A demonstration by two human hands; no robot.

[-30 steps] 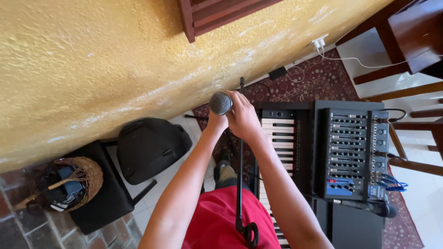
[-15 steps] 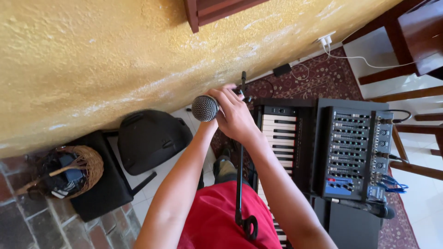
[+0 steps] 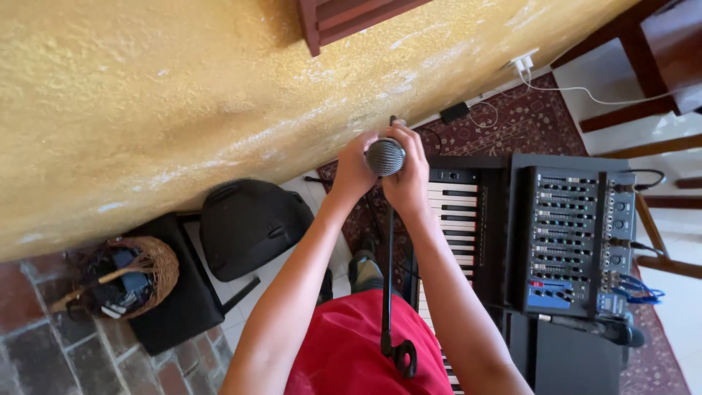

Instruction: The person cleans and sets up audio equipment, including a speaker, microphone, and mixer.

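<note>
Your left hand [image 3: 356,170] and right hand [image 3: 406,178], fingers wrapping the round mesh-headed microphone [image 3: 385,156] on its thin black stand [image 3: 387,278], beside the keyboard [image 3: 450,234] and knobbed mixer [image 3: 570,238].

Both arms reach straight out in front. The left hand [image 3: 354,170] and right hand [image 3: 408,179] sit close together, fingers curled.

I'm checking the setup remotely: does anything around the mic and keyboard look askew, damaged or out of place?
Nothing looks damaged or spilled. Both hands, left hand and right hand, grip the microphone atop its stand. The keyboard and mixer sit level. A white cable trails loosely across the floor.
</note>
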